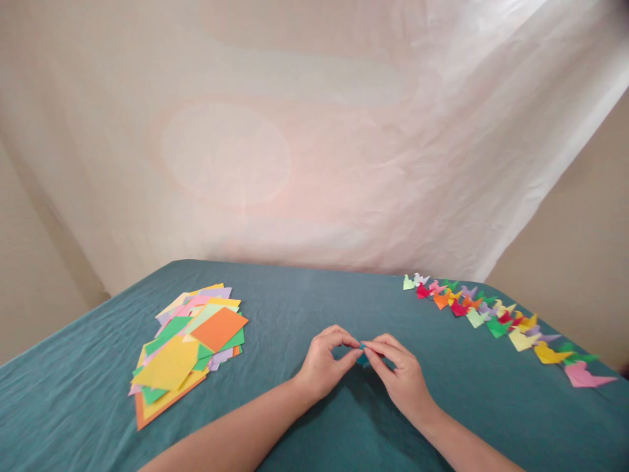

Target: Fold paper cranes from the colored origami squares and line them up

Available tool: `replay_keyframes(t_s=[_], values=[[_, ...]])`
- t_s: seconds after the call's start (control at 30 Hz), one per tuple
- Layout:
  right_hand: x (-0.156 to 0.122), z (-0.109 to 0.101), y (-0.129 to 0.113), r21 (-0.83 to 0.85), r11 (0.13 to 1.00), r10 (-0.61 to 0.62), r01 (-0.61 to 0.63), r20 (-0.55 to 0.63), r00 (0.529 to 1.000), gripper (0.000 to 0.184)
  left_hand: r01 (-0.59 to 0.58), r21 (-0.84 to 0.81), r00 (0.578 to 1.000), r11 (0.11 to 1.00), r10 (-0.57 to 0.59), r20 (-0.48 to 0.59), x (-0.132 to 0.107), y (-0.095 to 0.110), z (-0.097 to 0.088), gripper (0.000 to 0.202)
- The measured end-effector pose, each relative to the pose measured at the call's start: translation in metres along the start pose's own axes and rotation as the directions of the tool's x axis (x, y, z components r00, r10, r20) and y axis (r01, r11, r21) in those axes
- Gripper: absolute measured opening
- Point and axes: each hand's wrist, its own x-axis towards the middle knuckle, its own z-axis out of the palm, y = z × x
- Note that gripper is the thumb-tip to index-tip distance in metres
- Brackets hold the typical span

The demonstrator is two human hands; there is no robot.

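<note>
My left hand (324, 364) and my right hand (400, 377) meet over the middle of the teal tablecloth (295, 419). Both pinch a small folded piece of blue-teal paper (362, 354) between thumb and fingertips. The paper is mostly hidden by the fingers and close in colour to the cloth. Its shape is hard to make out.
A loose pile of coloured paper squares (189, 344) lies to the left, with orange, yellow, green and pink sheets. A row of several small folded paper figures (496, 318) runs along the right edge. A white sheet (314, 144) hangs behind the table.
</note>
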Motion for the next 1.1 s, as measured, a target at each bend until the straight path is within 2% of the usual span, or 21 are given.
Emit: replay_keyframes(t_s=[0.53, 0.7, 1.1], values=[[-0.0013, -0.0009, -0.0007, -0.006, 1.000, -0.019, 0.019, 0.009, 1.000, 0.022, -0.006, -0.023, 1.000, 1.000, 0.006, -0.004, -0.0005, 0.0005, -0.0008, 0.009], [-0.0009, -0.0023, -0.0018, -0.015, 0.999, -0.034, 0.034, -0.010, 0.999, 0.021, 0.000, -0.006, 0.999, 1.000, 0.001, 0.046, -0.0002, -0.0003, -0.0009, 0.011], [0.0006, -0.0009, 0.0005, 0.071, 0.993, 0.097, -0.094, -0.037, 0.995, 0.022, -0.009, 0.046, 0.992, 0.999, 0.003, 0.126, -0.0009, -0.0021, 0.0007, 0.012]])
